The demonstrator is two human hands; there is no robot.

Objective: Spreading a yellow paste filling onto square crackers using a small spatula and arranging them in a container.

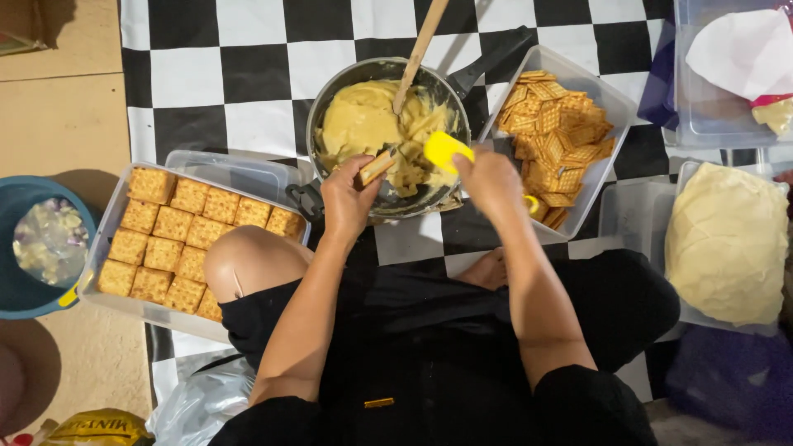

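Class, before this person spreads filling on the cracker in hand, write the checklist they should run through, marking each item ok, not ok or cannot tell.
1. Cracker gripped in left hand: ok.
2. Yellow spatula held in right hand: ok.
3. Filling loaded on the spatula: cannot tell.
4. Custard left in the pan: ok.
5. Room in the tray of finished crackers: cannot tell, a knee hides one corner.
6. Plain crackers within reach in the right tray: ok.

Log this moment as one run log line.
left hand: holds cracker | right hand: holds yellow spatula | both over pan of custard
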